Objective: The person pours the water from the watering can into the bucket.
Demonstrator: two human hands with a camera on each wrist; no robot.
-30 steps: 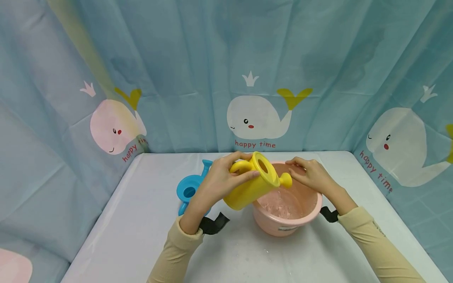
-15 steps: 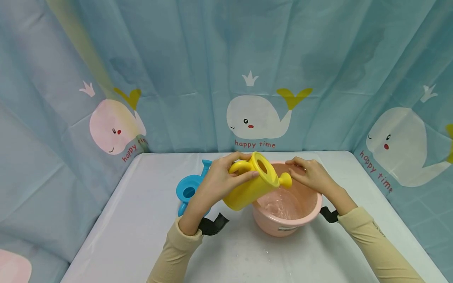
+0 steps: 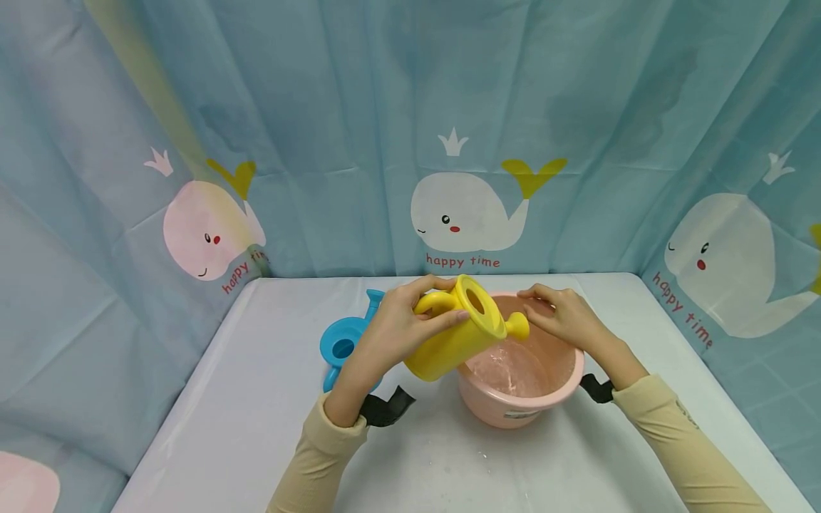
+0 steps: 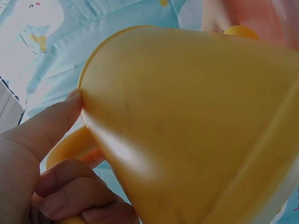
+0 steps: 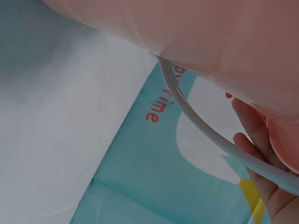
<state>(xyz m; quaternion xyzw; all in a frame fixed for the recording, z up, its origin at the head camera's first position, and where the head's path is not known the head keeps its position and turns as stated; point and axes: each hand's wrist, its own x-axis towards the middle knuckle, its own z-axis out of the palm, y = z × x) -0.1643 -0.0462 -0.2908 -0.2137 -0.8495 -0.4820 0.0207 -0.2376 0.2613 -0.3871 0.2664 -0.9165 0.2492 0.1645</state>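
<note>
My left hand (image 3: 399, 326) grips a yellow watering can (image 3: 445, 347) by its handle, fingers curled through the loop and thumb against the can's top edge, as the left wrist view shows. The can tips to the right, its spout over a pink bucket (image 3: 507, 412). Rippled water (image 3: 513, 367) lies in the bucket; no clear stream from the spout can be made out. At the bucket's far right rim, my right hand (image 3: 567, 318) holds on, thumb inside. Up close, its fingers (image 5: 253, 123) curl against the outer wall beside the pale bucket handle (image 5: 201, 123).
A blue watering can (image 3: 343, 340) stands on the white table (image 3: 256, 399), partly hidden behind the left forearm. Water drops dot the tabletop in front of the bucket. A blue whale-print curtain (image 3: 333, 142) surrounds the table at the back and sides.
Both hands, the tilted yellow watering can and the bucket keep their places. Only the ripples on the water in the bucket differ.
</note>
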